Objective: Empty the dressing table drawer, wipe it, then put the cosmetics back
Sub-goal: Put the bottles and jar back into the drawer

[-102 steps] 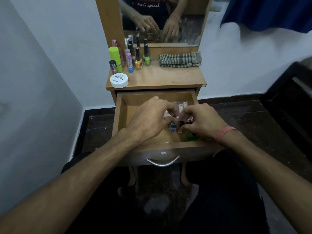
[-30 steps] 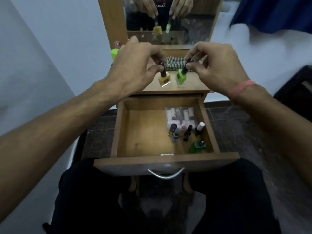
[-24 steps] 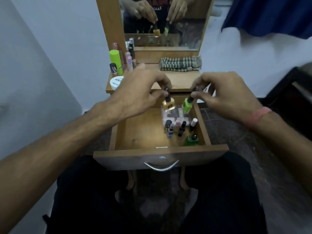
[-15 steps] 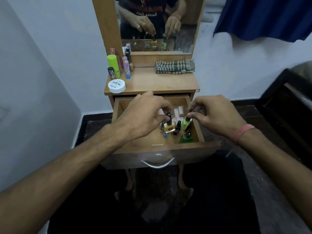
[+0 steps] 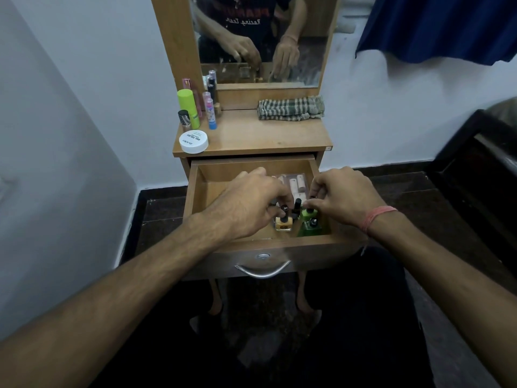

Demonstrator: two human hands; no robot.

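The wooden drawer [image 5: 223, 177] of the dressing table stands pulled out. Both my hands reach into its right front corner. My left hand [image 5: 246, 208] pinches the black cap of a yellow nail polish bottle [image 5: 284, 224], which stands on the drawer floor. My right hand [image 5: 341, 197] pinches the cap of a light green nail polish bottle [image 5: 310, 213] right beside it; that cap is hidden under my fingers. A darker green bottle [image 5: 310, 229], a black-capped bottle [image 5: 298, 204] and a clear box of pale tubes [image 5: 296, 182] sit close around them.
On the tabletop [image 5: 265, 135] stand a white round jar [image 5: 194, 141], a tall green tube [image 5: 188, 107], several small bottles at the back left, and a folded striped cloth [image 5: 291, 108]. The mirror [image 5: 260, 37] rises behind. The drawer's left half shows bare wood. Dark furniture stands at right.
Both hands came down from above the tabletop into the drawer, carrying the yellow and light green bottles, which now stand on the drawer floor among the other bottles.
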